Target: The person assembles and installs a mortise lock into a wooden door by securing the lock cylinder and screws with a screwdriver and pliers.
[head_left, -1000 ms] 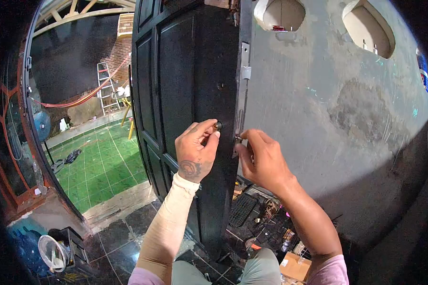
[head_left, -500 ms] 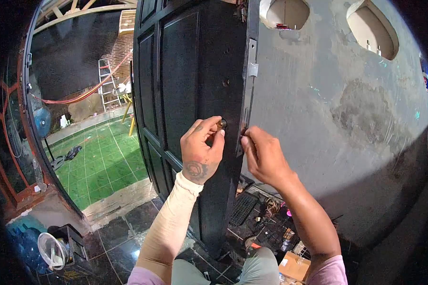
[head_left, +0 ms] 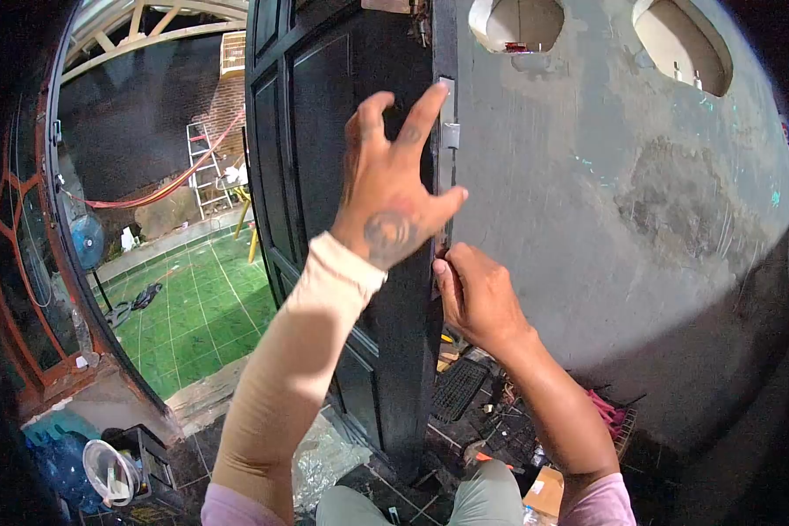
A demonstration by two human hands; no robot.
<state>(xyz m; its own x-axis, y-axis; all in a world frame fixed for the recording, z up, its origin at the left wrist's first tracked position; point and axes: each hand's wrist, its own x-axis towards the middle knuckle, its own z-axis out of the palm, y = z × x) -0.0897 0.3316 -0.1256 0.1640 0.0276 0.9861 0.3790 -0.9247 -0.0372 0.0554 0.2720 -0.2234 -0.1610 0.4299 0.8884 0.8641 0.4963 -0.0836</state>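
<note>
Door-edge lock fitting | left hand (head_left: 394, 188) spread, steadying black door (head_left: 324, 175) | right hand (head_left: 473, 294) pinching at faceplate (head_left: 448, 131); keep door still.

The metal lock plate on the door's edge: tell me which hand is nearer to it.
Right. The right hand has its fingertips at the lower end of the metal lock plate on the door edge. The left hand is raised, fingers spread, in front of the door face beside it.

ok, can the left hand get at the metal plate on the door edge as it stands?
Probably yes: the left hand is raised open against the door, fingertips right beside the plate, with nothing between them.
</note>
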